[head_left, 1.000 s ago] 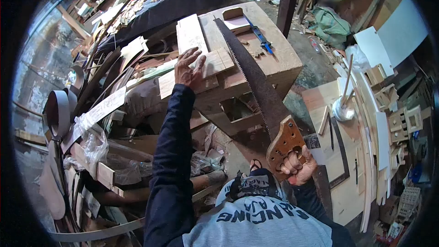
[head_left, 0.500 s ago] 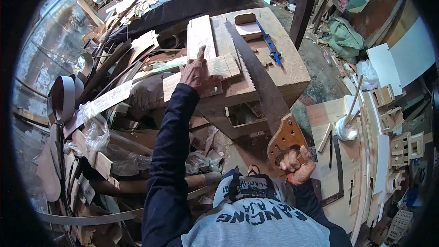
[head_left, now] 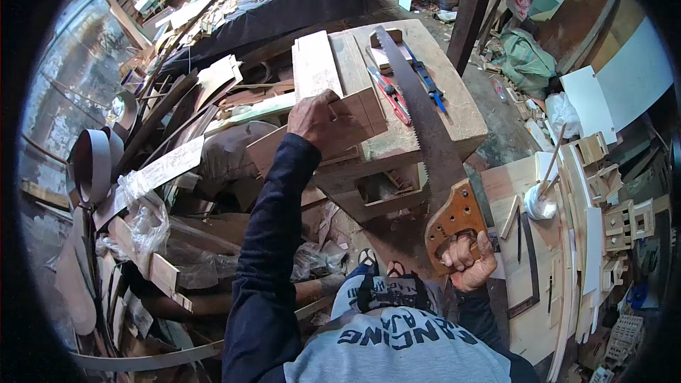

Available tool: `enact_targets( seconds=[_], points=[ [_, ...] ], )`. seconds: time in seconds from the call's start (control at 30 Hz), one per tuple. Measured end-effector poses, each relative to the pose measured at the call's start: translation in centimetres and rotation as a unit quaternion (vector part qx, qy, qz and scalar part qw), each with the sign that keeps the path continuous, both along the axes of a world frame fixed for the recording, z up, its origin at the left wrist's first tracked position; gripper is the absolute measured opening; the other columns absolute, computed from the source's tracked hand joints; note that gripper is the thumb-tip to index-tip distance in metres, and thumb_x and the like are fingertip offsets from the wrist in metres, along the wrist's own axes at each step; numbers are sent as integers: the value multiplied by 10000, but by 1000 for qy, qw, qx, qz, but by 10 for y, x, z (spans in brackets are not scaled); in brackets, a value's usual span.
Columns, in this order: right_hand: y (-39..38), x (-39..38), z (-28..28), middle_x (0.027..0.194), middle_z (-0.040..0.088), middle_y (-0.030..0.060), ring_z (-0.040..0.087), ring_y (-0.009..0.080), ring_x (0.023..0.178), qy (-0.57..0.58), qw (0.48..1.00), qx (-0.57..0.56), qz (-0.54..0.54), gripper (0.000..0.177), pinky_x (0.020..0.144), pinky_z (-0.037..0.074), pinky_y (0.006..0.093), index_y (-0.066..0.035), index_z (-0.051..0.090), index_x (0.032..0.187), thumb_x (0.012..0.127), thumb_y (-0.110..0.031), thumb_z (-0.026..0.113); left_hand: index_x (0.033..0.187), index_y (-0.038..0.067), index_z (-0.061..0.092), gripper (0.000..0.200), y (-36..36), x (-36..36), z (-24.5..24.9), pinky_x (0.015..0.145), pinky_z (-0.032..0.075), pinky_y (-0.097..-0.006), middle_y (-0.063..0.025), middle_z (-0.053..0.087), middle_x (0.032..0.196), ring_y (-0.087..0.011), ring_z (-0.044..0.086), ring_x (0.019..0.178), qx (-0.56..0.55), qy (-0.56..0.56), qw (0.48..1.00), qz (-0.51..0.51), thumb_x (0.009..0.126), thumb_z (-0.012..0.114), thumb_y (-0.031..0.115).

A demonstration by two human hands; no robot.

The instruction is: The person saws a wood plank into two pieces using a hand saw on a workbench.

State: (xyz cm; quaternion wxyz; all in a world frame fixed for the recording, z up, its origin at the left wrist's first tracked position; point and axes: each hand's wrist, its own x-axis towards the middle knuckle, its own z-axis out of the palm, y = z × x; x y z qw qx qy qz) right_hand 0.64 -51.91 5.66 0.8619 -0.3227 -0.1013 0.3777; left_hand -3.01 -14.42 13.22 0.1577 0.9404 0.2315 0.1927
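Note:
My left hand (head_left: 312,122) is closed round the upper edge of a flat wooden board (head_left: 360,122), which is tilted up at the front of the wooden workbench (head_left: 457,113). A thin line crosses the board near its right end. In my right hand (head_left: 469,262) is the wooden handle of a handsaw (head_left: 423,110). Its brown blade points away over the bench, teeth to the left, apart from the board. A red utility knife (head_left: 391,97) lies left of the blade and a blue tool (head_left: 429,86) to its right. Another pale board (head_left: 317,64) lies behind my left hand.
Wood offcuts and clear plastic wrap (head_left: 145,206) crowd the left side. At the right, a plywood sheet (head_left: 496,181) carries a black carpenter's square (head_left: 528,269) and a white container (head_left: 540,202) with sticks. A dark post (head_left: 474,10) stands behind the bench.
My left hand has gone from lying on the board to gripping it, and the board is lifted and tilted. The saw has shifted right, uncovering the red utility knife.

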Motion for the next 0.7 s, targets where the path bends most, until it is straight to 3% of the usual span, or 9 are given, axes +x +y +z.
enact_targets(
  seconds=[0.03, 0.2, 0.33, 0.7],
  points=[
    [2, -2, 1, 476, 264, -26, 283, 123, 403, 0, 1000, -2, -10, 557, 519, 352, 310, -175, 339, 511, 965, -460, 491, 972, 52, 648, 382, 0, 0, 0, 667, 535, -404, -137, 694, 815, -286, 683, 753, -4, -6, 1000, -16, 711, 812, 278],
    [13, -10, 2, 476, 265, -28, 280, 120, 404, -11, 999, 9, -36, 550, 515, 352, 313, -175, 335, 516, 976, -438, 482, 1025, 102, 625, 316, -6, -4, 10, 787, 446, -397, -60, 645, 980, -244, 607, 966, 187, -91, 977, -54, 793, 729, 289],
    [17, -17, 3, 476, 262, -29, 271, 119, 406, -13, 998, -13, -56, 547, 518, 350, 312, -173, 339, 519, 975, -438, 482, 1040, 97, 621, 324, -1, -5, 2, 757, 441, -393, -58, 631, 953, -237, 594, 899, 250, -152, 950, -106, 787, 719, 274],
    [26, -31, 1, 471, 261, -26, 272, 123, 411, -16, 998, -24, -63, 556, 535, 346, 309, -165, 342, 511, 972, -445, 475, 1078, 77, 616, 315, -11, -17, -22, 746, 437, -406, -60, 595, 921, -248, 575, 896, 290, -160, 937, -111, 781, 632, 181]
  ],
)
